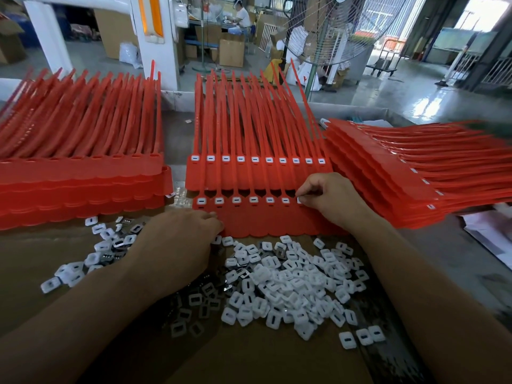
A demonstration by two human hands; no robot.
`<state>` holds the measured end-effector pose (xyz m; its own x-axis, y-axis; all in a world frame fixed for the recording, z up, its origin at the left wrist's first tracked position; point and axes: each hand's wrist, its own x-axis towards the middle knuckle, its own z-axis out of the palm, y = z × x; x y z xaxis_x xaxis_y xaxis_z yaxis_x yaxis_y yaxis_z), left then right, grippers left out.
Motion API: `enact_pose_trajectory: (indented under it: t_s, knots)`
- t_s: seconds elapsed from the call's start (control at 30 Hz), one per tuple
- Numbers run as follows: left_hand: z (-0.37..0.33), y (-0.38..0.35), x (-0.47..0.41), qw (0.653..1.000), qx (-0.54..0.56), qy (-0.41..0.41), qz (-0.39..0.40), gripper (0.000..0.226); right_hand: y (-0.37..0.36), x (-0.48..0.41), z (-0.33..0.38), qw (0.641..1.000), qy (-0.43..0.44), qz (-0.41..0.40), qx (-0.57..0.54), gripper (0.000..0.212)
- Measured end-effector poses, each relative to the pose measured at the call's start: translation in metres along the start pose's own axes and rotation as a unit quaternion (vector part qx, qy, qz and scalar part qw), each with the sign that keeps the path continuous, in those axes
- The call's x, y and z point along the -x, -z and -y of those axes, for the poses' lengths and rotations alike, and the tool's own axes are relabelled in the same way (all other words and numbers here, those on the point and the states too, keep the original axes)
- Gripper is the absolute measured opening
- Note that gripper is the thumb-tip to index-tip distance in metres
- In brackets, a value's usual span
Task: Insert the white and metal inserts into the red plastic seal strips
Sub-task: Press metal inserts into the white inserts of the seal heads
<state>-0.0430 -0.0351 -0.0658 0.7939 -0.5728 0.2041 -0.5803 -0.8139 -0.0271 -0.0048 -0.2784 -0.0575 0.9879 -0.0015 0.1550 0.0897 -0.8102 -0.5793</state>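
On brown cardboard [263,361] before a floor fan [327,31], right fingers [311,189] pinch a white insert [299,200]; left fingers [213,221] hold unclear.

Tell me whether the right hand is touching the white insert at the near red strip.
Touching. In the head view, fingers of the right hand pinch the white insert at the near red strip; no gap shows.

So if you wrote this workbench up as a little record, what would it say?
work piece: near red seal strip sheet, six slots filled
right hand: pinches a white insert at the seventh slot
left hand: rests on that sheet's left edge, grip unclear
supply: loose white inserts with metal inserts mixed in
behind: filled sheet
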Motion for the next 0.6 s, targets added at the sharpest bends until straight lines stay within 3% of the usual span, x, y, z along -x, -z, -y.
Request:
enact_pose_trajectory:
  t_s: [0.6]
  knots:
    - [0.0,0.005,0.001,1.0,-0.002,0.003,0.008,0.04,0.002,-0.012,0.007,0.992,-0.12,-0.011,-0.029,0.027]
